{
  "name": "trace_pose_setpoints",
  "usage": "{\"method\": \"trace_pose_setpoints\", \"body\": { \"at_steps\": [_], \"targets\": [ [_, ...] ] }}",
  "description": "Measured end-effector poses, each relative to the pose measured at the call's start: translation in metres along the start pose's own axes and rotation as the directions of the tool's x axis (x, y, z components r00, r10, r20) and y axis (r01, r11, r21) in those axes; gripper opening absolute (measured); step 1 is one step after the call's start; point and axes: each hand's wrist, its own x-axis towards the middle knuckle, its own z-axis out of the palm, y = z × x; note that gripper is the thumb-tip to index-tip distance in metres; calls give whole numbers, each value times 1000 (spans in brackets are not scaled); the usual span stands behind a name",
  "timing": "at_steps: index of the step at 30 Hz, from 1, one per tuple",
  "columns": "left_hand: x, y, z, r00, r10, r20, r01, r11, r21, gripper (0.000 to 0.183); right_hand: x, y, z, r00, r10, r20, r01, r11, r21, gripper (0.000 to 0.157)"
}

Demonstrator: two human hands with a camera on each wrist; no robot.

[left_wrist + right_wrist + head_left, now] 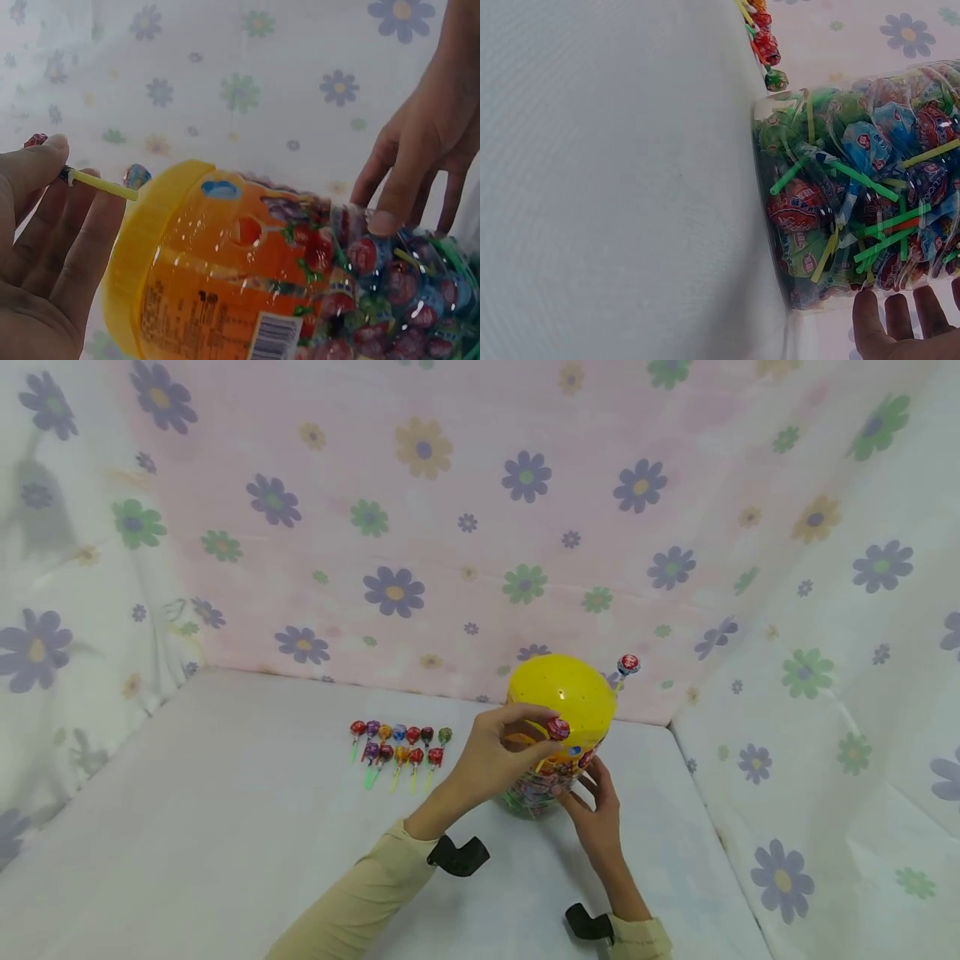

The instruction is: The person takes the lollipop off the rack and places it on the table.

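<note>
In the head view my left hand [498, 756] pinches a red-wrapped lollipop [558, 728] between thumb and fingertips, in front of the jar's yellow lid [562, 689]. Its yellow stick [101, 184] points toward the lid in the left wrist view. The clear plastic jar [534, 797] is packed with wrapped lollipops and has an orange upper label [202, 277]. My right hand [596, 814] rests on the jar's lower right side, thumb in front and the other fingers extended along it. A second lollipop [628, 665] stands up at the lid's right edge.
Left of the jar, several lollipops [413, 737] lie in two rows on the white tabletop [247, 802]. Flower-print cloth walls [450, 535] enclose the table at the back and sides. Black wrist mounts [459, 857] sit on both forearms.
</note>
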Motion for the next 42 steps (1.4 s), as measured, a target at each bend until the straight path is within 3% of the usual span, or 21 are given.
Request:
{"method": "trace_pose_setpoints", "body": {
  "at_steps": [7, 13, 16, 19, 22, 25, 30, 35, 37, 42],
  "targets": [
    [-25, -22, -32, 995, -70, -76, 72, 997, 16, 30, -2, 2, -4, 1000, 16, -12, -16, 1000, -23, 74],
    [-53, -41, -73, 965, -208, -160, 210, 978, -1, 30, -6, 2, -6, 999, 35, -22, -36, 999, -28, 73],
    [-69, -54, -97, 937, -274, -216, 286, 958, 27, 32, -6, 0, -6, 999, 45, -27, -46, 998, -35, 74],
    [-86, -71, -124, 891, -335, -307, 373, 925, 74, 34, -6, -1, -6, 998, 55, -27, -56, 998, -41, 75],
    [-100, -87, -148, 840, -356, -409, 450, 879, 157, 33, -6, -1, -6, 998, 57, -23, -58, 997, -43, 75],
    [-107, -104, -168, 810, -346, -473, 508, 817, 272, 29, -5, -2, -5, 999, 50, -23, -50, 998, -34, 74],
    [-107, -126, -188, 804, -347, -483, 559, 718, 415, 27, -3, -1, -4, 999, 44, -25, -44, 999, -23, 73],
    [-107, -138, -195, 792, -390, -470, 598, 651, 468, 28, -2, -2, -1, 998, 59, -22, -59, 998, -35, 74],
    [-107, -139, -196, 786, -401, -470, 608, 634, 477, 29, -2, -2, 1, 998, 62, -20, -63, 997, -37, 75],
    [-108, -136, -199, 786, -407, -465, 611, 626, 485, 34, -2, -3, 4, 997, 72, -20, -72, 997, -36, 75]
  ]
}}
